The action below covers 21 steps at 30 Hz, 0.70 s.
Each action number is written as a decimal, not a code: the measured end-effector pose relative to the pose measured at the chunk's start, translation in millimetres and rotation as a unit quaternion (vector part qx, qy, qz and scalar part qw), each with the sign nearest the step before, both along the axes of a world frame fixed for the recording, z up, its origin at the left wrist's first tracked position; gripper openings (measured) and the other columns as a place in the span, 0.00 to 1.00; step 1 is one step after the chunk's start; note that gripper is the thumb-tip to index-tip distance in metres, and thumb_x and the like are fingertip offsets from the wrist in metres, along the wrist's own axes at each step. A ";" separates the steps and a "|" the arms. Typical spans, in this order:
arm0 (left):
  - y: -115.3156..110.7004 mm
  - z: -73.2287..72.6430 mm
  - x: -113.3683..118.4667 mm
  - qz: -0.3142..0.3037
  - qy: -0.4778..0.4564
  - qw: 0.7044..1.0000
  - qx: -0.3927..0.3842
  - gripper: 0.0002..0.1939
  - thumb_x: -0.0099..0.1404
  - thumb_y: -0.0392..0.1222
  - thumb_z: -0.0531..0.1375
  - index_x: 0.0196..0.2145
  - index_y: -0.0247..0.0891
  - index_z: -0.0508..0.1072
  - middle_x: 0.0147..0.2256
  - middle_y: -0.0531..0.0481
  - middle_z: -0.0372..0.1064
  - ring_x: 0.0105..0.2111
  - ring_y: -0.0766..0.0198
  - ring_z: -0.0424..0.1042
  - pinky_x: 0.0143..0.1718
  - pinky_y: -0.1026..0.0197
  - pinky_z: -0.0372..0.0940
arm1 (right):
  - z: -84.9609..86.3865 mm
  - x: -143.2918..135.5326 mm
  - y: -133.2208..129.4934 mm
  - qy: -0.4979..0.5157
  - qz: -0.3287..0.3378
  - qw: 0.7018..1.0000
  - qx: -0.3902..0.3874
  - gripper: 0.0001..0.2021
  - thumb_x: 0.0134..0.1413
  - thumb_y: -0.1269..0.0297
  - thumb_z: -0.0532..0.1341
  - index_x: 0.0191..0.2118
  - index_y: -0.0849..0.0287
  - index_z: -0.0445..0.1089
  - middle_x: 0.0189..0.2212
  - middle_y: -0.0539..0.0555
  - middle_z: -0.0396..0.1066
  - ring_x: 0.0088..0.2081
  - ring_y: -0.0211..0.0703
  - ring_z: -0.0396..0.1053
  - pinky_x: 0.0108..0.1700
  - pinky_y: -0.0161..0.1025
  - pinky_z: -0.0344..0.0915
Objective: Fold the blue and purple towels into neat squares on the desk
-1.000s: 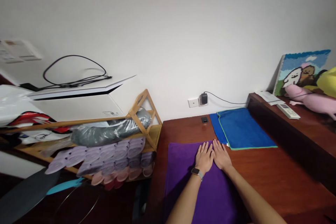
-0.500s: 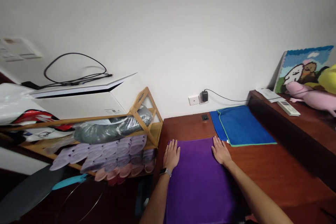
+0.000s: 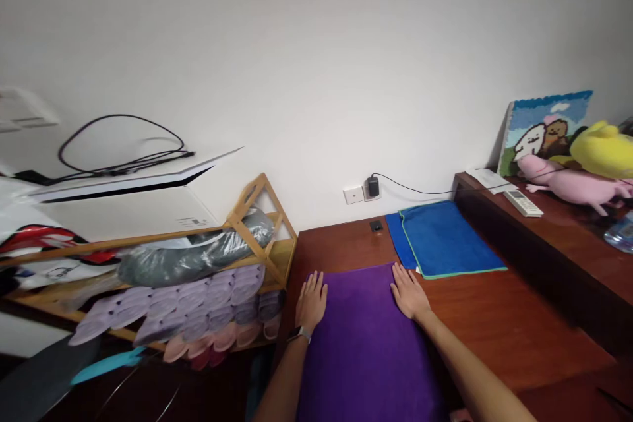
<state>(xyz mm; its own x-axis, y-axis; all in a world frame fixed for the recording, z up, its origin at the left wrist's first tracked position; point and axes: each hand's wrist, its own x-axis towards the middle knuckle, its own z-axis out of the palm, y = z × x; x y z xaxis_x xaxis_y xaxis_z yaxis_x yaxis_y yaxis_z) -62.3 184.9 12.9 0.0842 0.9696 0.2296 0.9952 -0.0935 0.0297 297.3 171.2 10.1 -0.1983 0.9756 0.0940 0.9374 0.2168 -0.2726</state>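
A purple towel [image 3: 363, 343] lies spread over the reddish-brown wooden desk [image 3: 494, 323], its near end running out of the bottom of the view. On its far left corner my left hand [image 3: 312, 302] rests flat, fingers stretched out, with a watch on the wrist. My right hand [image 3: 409, 293] lies flat on the far right corner, fingers extended. Neither hand grips the cloth. Just beyond my right hand is a folded blue towel [image 3: 450, 241] with a green edge.
At the left stands a wooden rack [image 3: 284, 257] holding lilac slippers [image 3: 217, 290], plastic-wrapped goods and a white box [image 3: 148, 211]. A charger [image 3: 373, 186] is plugged into the wall. On the raised right ledge are a remote [image 3: 523, 204], a pink plush toy [image 3: 573, 184] and a picture [image 3: 548, 132].
The view has turned a little to the right, so the scene sits further left and a bottle shows at the right edge. Both hands stay flat on the towel's far corners.
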 end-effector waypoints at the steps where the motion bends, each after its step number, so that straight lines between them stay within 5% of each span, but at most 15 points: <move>1: 0.2 1.5 -0.9 -0.003 0.007 1.000 0.006 0.29 0.78 0.47 0.43 0.69 0.35 0.63 0.70 0.38 0.59 0.70 0.51 0.58 0.69 0.43 0.55 | 0.7 -0.3 0.1 0.002 0.001 1.000 0.000 0.32 0.72 0.57 0.42 0.76 0.66 0.47 0.75 0.58 0.45 0.76 0.48 0.42 0.75 0.50 0.42; 5: 0.4 15.4 24.1 -0.030 0.018 0.998 0.045 0.28 0.78 0.45 0.43 0.66 0.31 0.68 0.68 0.35 0.62 0.70 0.48 0.59 0.70 0.42 0.53 | 6.7 -1.2 -0.7 0.010 -0.003 1.000 -0.016 0.32 0.73 0.56 0.41 0.76 0.65 0.46 0.75 0.58 0.43 0.76 0.47 0.41 0.75 0.49 0.40; 12: -3.1 26.6 197.4 -0.220 -0.051 0.974 -0.018 0.29 0.80 0.50 0.39 0.72 0.41 0.57 0.72 0.46 0.55 0.72 0.57 0.52 0.72 0.46 0.50 | 19.3 -1.0 -3.8 0.005 0.004 0.999 -0.042 0.32 0.72 0.59 0.39 0.75 0.68 0.45 0.76 0.57 0.40 0.76 0.45 0.38 0.75 0.49 0.38; 14: -1.7 22.1 220.1 -0.224 -0.062 0.972 -0.045 0.29 0.81 0.50 0.38 0.74 0.44 0.53 0.73 0.48 0.53 0.73 0.58 0.51 0.73 0.46 0.50 | 19.6 -0.9 -3.8 -0.003 0.007 0.999 -0.044 0.32 0.71 0.62 0.39 0.75 0.69 0.46 0.76 0.57 0.41 0.76 0.45 0.39 0.76 0.48 0.38; 17: 2.7 14.8 190.1 -0.200 -0.043 0.977 -0.064 0.29 0.80 0.52 0.39 0.74 0.46 0.54 0.73 0.49 0.52 0.73 0.57 0.50 0.72 0.44 0.49 | 17.8 -1.2 -2.9 -0.005 0.001 0.999 -0.033 0.32 0.72 0.60 0.40 0.75 0.69 0.46 0.75 0.58 0.41 0.76 0.46 0.40 0.75 0.48 0.40; 21: 4.9 5.9 70.4 -0.082 0.010 0.995 -0.048 0.30 0.80 0.51 0.41 0.72 0.40 0.59 0.72 0.42 0.54 0.72 0.50 0.52 0.71 0.41 0.51 | 11.7 -1.4 -1.5 0.000 -0.007 1.000 -0.019 0.33 0.72 0.57 0.41 0.75 0.69 0.46 0.75 0.57 0.43 0.76 0.47 0.42 0.75 0.48 0.41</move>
<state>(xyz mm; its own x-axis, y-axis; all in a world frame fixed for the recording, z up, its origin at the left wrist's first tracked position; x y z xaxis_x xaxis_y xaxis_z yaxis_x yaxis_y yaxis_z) 8.1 189.9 18.8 0.2468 0.9597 0.1341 0.9673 -0.2524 0.0262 295.9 169.7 21.8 -0.1843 0.9813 0.0562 0.9401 0.1926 -0.2813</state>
